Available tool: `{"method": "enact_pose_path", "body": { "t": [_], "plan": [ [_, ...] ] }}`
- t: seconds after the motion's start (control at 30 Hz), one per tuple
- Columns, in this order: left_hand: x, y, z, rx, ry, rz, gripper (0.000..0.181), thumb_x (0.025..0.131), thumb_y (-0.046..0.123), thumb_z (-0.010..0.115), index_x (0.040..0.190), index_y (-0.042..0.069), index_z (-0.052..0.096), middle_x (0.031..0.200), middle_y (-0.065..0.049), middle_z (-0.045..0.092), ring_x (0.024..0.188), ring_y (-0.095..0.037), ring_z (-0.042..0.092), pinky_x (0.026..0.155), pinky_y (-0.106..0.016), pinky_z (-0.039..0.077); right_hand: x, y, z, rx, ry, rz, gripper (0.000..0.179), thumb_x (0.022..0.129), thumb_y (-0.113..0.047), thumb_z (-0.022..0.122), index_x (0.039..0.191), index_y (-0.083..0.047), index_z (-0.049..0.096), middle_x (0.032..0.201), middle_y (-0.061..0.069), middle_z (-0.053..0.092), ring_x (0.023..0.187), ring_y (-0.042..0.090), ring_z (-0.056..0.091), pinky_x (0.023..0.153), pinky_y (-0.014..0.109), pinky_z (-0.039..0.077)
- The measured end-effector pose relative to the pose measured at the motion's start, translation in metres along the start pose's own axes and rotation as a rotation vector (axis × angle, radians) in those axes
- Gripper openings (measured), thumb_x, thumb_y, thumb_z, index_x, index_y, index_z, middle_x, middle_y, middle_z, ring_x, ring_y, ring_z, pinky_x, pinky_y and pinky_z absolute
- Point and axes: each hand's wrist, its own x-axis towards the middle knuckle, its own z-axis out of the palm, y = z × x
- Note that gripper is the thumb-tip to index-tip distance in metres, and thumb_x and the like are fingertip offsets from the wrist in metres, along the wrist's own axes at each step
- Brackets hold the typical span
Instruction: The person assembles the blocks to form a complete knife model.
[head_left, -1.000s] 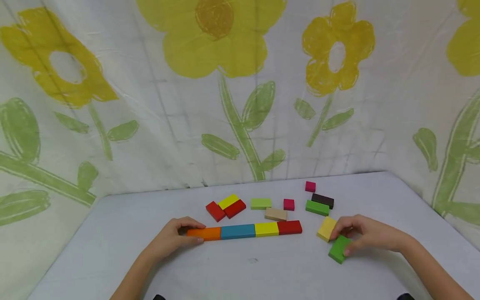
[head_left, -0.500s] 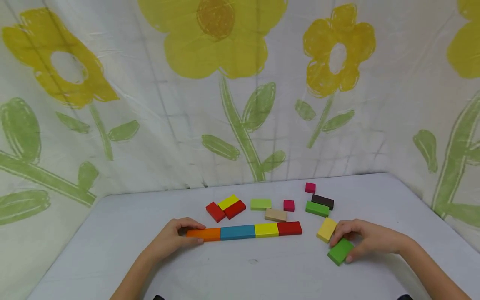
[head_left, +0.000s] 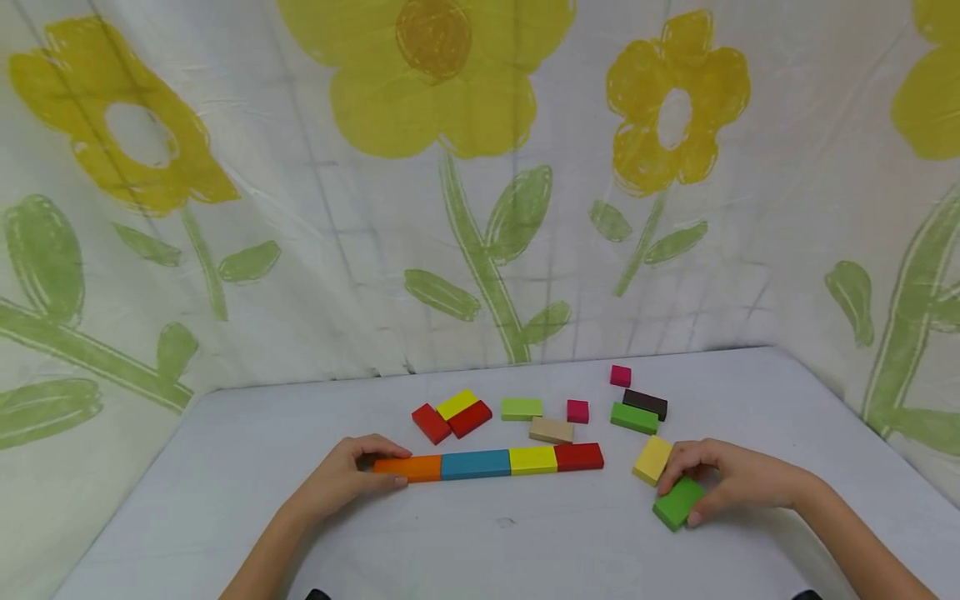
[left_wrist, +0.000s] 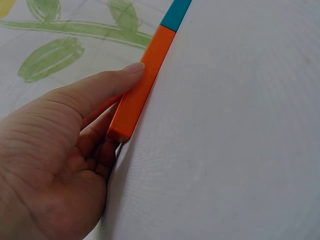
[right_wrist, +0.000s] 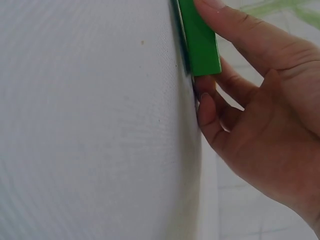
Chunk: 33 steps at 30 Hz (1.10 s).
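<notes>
A straight row of blocks runs across the table: an orange block [head_left: 420,468], a blue block [head_left: 476,463], a yellow block [head_left: 533,460] and a dark red block [head_left: 580,457], end to end. My left hand [head_left: 352,475] grips the orange block at the row's left end, thumb on the near side. In the left wrist view that orange block [left_wrist: 142,85] meets the blue one. My right hand [head_left: 731,479] pinches a green block [head_left: 679,502] between thumb and fingers, low over the table. Just behind it lies a pale yellow block [head_left: 653,459], close to my fingertips.
Behind the row lie a red block [head_left: 431,423], a yellow block [head_left: 457,404] and another dark red block [head_left: 471,418]. Further right are a lime block [head_left: 522,408], a tan block [head_left: 551,430], pink cubes [head_left: 577,411], a green block [head_left: 634,417] and a black block [head_left: 646,403].
The green block in my right hand has turned and shifted slightly left and toward me, away from the pale yellow block. My left hand and the row have stayed still.
</notes>
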Motion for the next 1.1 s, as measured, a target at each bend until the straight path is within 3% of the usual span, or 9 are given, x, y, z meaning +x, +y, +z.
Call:
{"method": "enact_pose_path", "body": {
  "t": [0.33,0.53,0.87,1.1],
  "plan": [
    [0.000,0.001,-0.001,-0.008,-0.006,0.009,0.030,0.093,0.020,0.081,0.122,0.011,0.078,0.121,-0.007,0.073,0.112,-0.025,0.058,0.092,-0.027,0.052,0.002,-0.008,0.000,-0.047,0.021,-0.017,0.030,0.092,-0.007,0.079,0.119,-0.019,0.073,0.115,-0.001,0.069,0.099,0.016,0.059,0.077,0.026,0.050],
    [0.000,0.003,0.000,-0.002,0.000,0.000,0.030,0.092,0.020,0.081,0.121,0.012,0.078,0.121,-0.006,0.073,0.112,-0.026,0.059,0.091,-0.027,0.053,0.006,-0.014,-0.002,-0.059,0.046,0.004,0.029,0.096,-0.008,0.076,0.121,-0.018,0.069,0.116,-0.003,0.069,0.099,0.016,0.059,0.078,0.026,0.052],
    [0.000,0.003,0.001,-0.008,0.003,-0.010,0.030,0.092,0.020,0.081,0.121,0.012,0.078,0.120,-0.006,0.073,0.112,-0.025,0.058,0.091,-0.027,0.053,0.029,-0.029,-0.003,-0.095,0.140,0.072,0.026,0.100,-0.014,0.072,0.125,-0.012,0.065,0.115,-0.002,0.067,0.102,0.012,0.058,0.082,0.025,0.054],
    [0.000,0.001,0.000,-0.004,0.001,-0.005,0.030,0.092,0.020,0.082,0.121,0.012,0.078,0.120,-0.006,0.073,0.112,-0.025,0.058,0.091,-0.027,0.053,0.047,-0.034,-0.003,-0.129,0.220,0.070,0.027,0.101,-0.015,0.071,0.126,-0.010,0.065,0.116,0.001,0.067,0.100,0.015,0.059,0.083,0.026,0.054]
  ]
}}
